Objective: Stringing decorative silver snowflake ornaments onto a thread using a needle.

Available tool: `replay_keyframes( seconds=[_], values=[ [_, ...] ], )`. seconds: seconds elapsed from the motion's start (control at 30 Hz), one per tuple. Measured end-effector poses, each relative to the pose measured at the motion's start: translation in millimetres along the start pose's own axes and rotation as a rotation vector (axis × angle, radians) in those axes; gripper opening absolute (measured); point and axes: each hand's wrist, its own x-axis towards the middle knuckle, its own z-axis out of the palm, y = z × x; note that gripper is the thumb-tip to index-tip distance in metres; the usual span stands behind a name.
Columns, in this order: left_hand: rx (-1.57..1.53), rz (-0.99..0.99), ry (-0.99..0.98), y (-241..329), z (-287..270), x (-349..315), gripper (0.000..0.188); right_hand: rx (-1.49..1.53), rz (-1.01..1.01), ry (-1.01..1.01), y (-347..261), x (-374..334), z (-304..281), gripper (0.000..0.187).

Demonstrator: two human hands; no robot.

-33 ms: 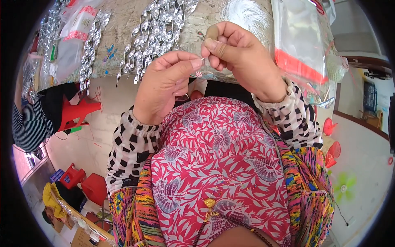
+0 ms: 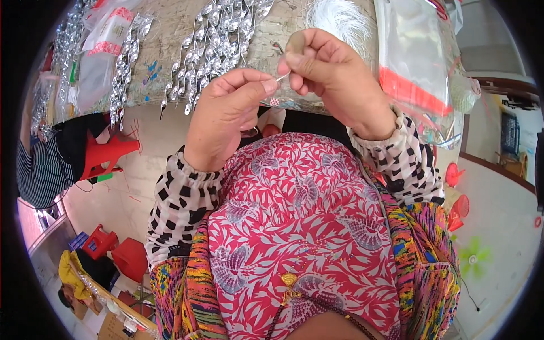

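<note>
Silver twisted ornaments (image 2: 212, 42) lie in a heap on the table (image 2: 164, 56), near clear plastic bags (image 2: 419, 62) with red strips. A red stool (image 2: 107, 153) stands below the table, and another stool (image 2: 101, 241) sits farther off.

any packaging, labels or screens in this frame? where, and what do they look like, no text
Big clear bag: table's right end, beside the right hand; flat, see-through, with a red-orange band across it.
Small clear bags: table's left end; stacked, see-through, with red-and-white header strips on top.
Cardboard box: floor, lower left; brown, only partly in view.
Screens, signs: none visible.
</note>
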Motion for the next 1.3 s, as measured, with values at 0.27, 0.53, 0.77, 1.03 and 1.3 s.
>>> replay_keyframes(
  seconds=[0.27,0.53,0.77,1.03,1.3],
  values=[
    [0.215,0.067,0.095,0,1,0,0.007,-0.949,-0.591,0.237,-9,-12,-19,0.022],
    [0.321,0.112,0.066,-2,6,2,0.008,-1.34,-0.678,0.011,16,-11,-24,0.019],
    [0.353,0.139,0.062,-3,3,2,0.008,-1.126,-0.457,-0.105,18,-13,-36,0.023],
    [0.491,0.232,0.047,-16,-3,10,0.009,-1.081,-0.628,-0.008,21,-11,-29,0.028],
    [0.546,0.259,0.052,-19,-5,10,0.009,-0.901,-0.323,-0.149,27,-10,-34,0.012]
  ],
)
